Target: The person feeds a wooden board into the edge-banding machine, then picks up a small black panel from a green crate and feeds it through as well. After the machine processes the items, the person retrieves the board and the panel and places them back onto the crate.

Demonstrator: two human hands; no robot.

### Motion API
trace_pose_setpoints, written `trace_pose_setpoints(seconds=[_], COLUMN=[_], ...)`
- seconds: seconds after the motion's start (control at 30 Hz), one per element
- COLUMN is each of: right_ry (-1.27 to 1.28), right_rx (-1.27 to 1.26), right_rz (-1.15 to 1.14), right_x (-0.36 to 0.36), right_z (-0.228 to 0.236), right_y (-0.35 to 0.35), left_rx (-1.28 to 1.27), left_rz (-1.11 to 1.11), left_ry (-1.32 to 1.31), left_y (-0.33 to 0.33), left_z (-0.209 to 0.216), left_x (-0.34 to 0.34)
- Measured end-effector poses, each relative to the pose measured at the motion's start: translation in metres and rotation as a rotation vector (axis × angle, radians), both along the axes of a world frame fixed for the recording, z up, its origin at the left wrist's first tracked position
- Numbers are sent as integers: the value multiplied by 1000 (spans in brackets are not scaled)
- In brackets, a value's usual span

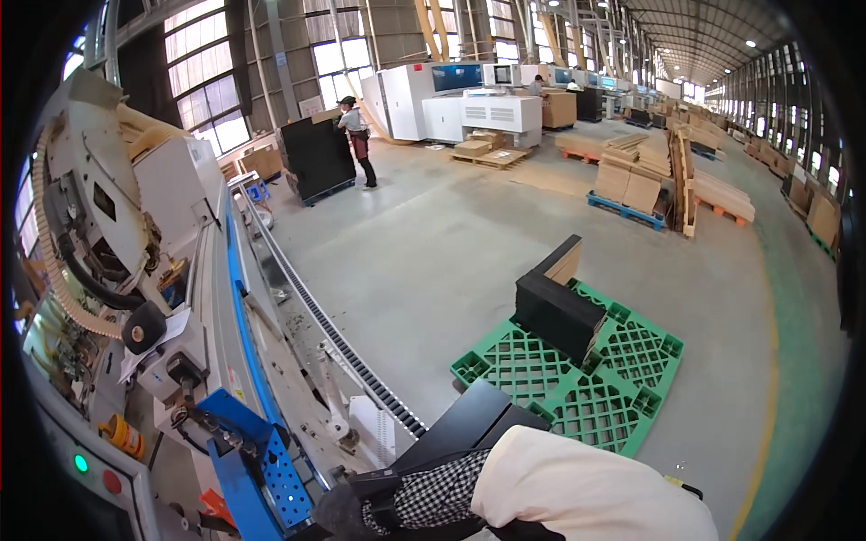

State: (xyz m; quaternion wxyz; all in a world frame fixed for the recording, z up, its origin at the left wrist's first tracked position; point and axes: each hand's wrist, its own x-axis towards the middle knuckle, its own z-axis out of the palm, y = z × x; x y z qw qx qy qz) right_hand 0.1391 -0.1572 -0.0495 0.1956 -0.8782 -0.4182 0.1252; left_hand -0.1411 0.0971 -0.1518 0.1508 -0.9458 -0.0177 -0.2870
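Note:
My right arm crosses the bottom of the view in a cream sleeve with a black-and-white checked oversleeve. A dark strap with a small black box sits at the wrist. My right hand (339, 512), in a grey glove, is by the blue perforated plate (287, 482) of the machine at lower left. Its fingers are cut off by the picture's edge, so their grip cannot be made out. Just beyond the forearm lie dark flat panels (469, 417), partly hidden by the arm. My left hand is out of view.
A green plastic pallet (548, 377) with black-faced boards (561, 316) stands on the floor to the right. A long machine with a roller track (347, 350) runs along the left. Farther off, a person (357, 140) stands beside a black stack (316, 158).

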Motion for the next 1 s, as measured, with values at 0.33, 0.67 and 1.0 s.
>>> trace_pose_setpoints(seconds=[0.33, 0.67, 1.0], right_ry=[32, -5, -117], right_rx=[-8, 19, 193], right_rz=[62, 22, -18], right_x=[-2, -1, 4], right_z=[2, -13, -51], right_y=[0, 3, 12], left_rx=[-447, -467, -472], left_rz=[142, 248, 308], left_ry=[100, 189, 118], left_y=[-23, -21, -32], left_z=[32, 23, 30], left_x=[-4, -5, -4])
